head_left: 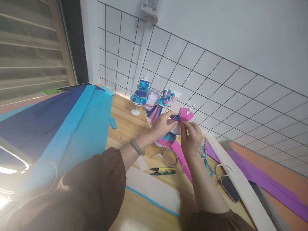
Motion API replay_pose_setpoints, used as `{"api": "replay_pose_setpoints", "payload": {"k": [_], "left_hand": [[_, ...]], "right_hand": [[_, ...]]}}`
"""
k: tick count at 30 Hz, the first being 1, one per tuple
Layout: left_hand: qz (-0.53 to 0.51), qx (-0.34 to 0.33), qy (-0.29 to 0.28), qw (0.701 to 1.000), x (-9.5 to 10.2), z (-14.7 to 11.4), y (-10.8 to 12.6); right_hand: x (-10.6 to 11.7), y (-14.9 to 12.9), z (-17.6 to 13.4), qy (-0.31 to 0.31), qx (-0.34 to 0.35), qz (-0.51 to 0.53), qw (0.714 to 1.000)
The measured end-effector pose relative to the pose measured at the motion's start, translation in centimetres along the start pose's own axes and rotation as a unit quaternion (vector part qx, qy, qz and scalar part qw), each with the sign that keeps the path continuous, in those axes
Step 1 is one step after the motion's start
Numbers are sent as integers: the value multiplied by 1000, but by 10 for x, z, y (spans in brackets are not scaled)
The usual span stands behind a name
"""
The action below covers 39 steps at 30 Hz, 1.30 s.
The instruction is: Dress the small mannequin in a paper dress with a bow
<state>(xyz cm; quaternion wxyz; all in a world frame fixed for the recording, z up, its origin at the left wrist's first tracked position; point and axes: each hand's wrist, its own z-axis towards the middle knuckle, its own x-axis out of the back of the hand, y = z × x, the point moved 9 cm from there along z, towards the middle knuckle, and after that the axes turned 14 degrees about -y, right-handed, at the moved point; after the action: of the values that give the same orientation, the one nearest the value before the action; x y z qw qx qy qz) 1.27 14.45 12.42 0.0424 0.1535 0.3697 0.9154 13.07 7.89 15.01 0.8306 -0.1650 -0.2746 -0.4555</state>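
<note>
A miniature dress form wears a dress with a pink bodice (185, 115) and a blue and pink skirt (168, 140). My left hand (162, 124) is closed, thumb and fingers pinching a small pleated blue and pink piece (176, 118) against the waist. From the other side my right hand (192, 136) is closed at the same waist, its fingertips pinching the inner end of the pleats. Below the hands lie a roll of tape (170, 157), yellow and black thread snips (163, 171) and a white strip with a blue edge (154, 191).
Behind stand other small dressed forms, one in a blue dress (140, 93). Blue sheets (84, 118) cover the table's left. At right are a long white strip (238, 179), a purple strip (267, 178) and a dark phone-like object (228, 188). A wire grid (171, 62) lines the wall.
</note>
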Motion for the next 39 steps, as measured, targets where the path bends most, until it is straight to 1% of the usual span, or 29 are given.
{"api": "replay_pose_setpoints", "payload": {"k": [6, 12, 17, 20, 22, 25, 27, 29, 32, 35, 37, 39], "left_hand": [[-2, 5, 10, 1000, 2, -1, 1], [-16, 5, 11, 1000, 3, 0, 2], [-57, 16, 7, 998, 3, 1, -3], [-77, 20, 9, 997, 2, 1, -6], [-90, 17, 8, 996, 1, 2, -7], [-101, 9, 7, 995, 0, 3, -9], [-104, 8, 6, 995, -1, 3, -11], [-108, 8, 6, 994, -1, 3, -11], [-117, 11, 6, 993, -2, 3, -11], [-120, 10, 4, 993, -2, 3, -10], [-117, 9, 3, 993, -2, 3, -10], [-114, 9, 3, 993, -1, 3, -10]], "right_hand": [[0, -4, -4, 2, 34, -16, 999], [-2, -6, -8, -12, 57, -88, 994], [-6, -8, -10, -22, 81, -174, 981], [-8, -9, -11, -29, 89, -182, 979], [-8, -8, -10, -29, 80, -155, 984], [-3, -3, -9, -10, 47, -57, 997], [1, 0, -8, 8, 20, 15, 1000], [4, 5, -7, 20, -18, 64, 998], [5, 16, -6, 35, -93, 104, 990], [2, 31, -6, 46, -165, 155, 973], [-6, 41, -6, 39, -199, 205, 958], [-15, 48, -5, 18, -213, 252, 944]]}}
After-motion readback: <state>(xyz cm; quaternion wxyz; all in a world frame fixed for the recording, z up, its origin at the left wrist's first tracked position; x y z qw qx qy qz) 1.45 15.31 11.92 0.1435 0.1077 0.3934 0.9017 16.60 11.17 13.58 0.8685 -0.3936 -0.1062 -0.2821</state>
